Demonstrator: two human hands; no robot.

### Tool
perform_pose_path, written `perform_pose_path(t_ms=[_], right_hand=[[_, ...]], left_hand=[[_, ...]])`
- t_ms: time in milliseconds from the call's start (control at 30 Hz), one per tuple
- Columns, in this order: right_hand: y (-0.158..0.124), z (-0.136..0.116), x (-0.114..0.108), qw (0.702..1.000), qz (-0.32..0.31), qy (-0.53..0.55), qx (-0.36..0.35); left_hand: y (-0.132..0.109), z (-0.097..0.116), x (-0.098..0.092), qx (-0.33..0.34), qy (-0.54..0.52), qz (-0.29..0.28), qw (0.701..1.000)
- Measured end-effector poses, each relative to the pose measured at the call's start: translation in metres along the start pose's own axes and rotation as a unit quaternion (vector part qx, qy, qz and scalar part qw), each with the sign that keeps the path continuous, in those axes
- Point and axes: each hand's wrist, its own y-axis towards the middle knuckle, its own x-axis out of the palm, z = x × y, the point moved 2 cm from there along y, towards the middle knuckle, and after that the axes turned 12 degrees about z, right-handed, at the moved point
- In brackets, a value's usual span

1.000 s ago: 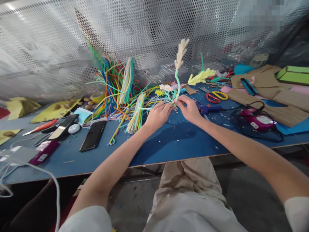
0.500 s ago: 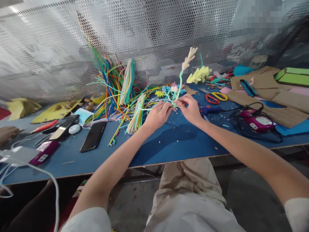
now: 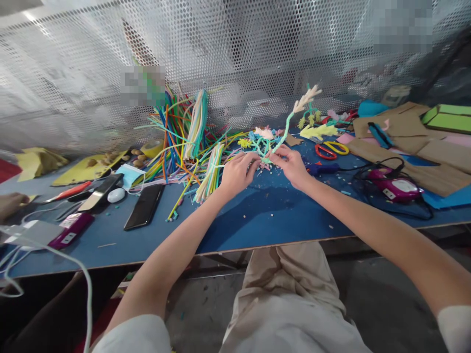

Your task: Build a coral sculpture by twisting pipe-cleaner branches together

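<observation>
My left hand is closed in a pinch at the base of a pipe-cleaner flower, whose pale green stem leans up to the right and ends in a cream, leaf-like spike. On the other side of the base, my right hand pinches the same stem between thumb and fingers. Behind my fingertips sit a pale pink bloom and a small yellow bloom on green stalks. A yellow pipe-cleaner spike is at the right. The exact grip points are partly hidden by my fingers.
Left of my hands stand bundled pipe cleaners and a loose pile. A black phone lies nearer the edge. Scissors, a blue glue gun and a corded purple box lie right. Another person's hand shows far left.
The green stem with the cream spike has tilted farther right and down. My left fingers have shifted slightly away from the base, and the yellow spike appears lower and farther right.
</observation>
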Motion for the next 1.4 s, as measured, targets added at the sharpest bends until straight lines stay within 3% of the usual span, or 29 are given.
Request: perform_pose_path(t_ms=[267, 467, 633, 800, 933, 1133, 1267, 1400], right_hand=[[-0.004, 0.001, 0.009, 0.971, -0.084, 0.163, 0.156], [-0.007, 0.005, 0.01, 0.962, -0.096, 0.185, 0.175], [-0.009, 0.004, 0.01, 0.951, -0.113, 0.207, 0.199], [-0.01, -0.003, 0.014, 0.939, -0.132, 0.249, 0.196], [-0.012, -0.003, 0.016, 0.942, -0.124, 0.237, 0.201], [-0.013, 0.004, 0.016, 0.948, -0.117, 0.228, 0.19], [-0.012, 0.008, 0.018, 0.955, -0.048, 0.226, 0.186], [-0.011, 0.011, 0.018, 0.967, 0.029, 0.181, 0.176]], left_hand=[[0.0, 0.002, -0.001, -0.069, -0.075, -0.009, 0.995], [0.001, 0.005, 0.003, -0.148, -0.181, -0.049, 0.971], [0.001, 0.007, 0.004, -0.167, -0.246, -0.087, 0.951], [-0.001, 0.008, 0.005, -0.223, -0.344, -0.14, 0.901], [0.0, 0.009, 0.003, -0.21, -0.309, -0.112, 0.921], [0.001, 0.014, 0.004, -0.229, -0.305, -0.081, 0.921], [-0.001, 0.017, 0.004, -0.215, -0.241, -0.02, 0.946], [-0.008, 0.018, 0.006, -0.194, -0.099, 0.014, 0.976]])
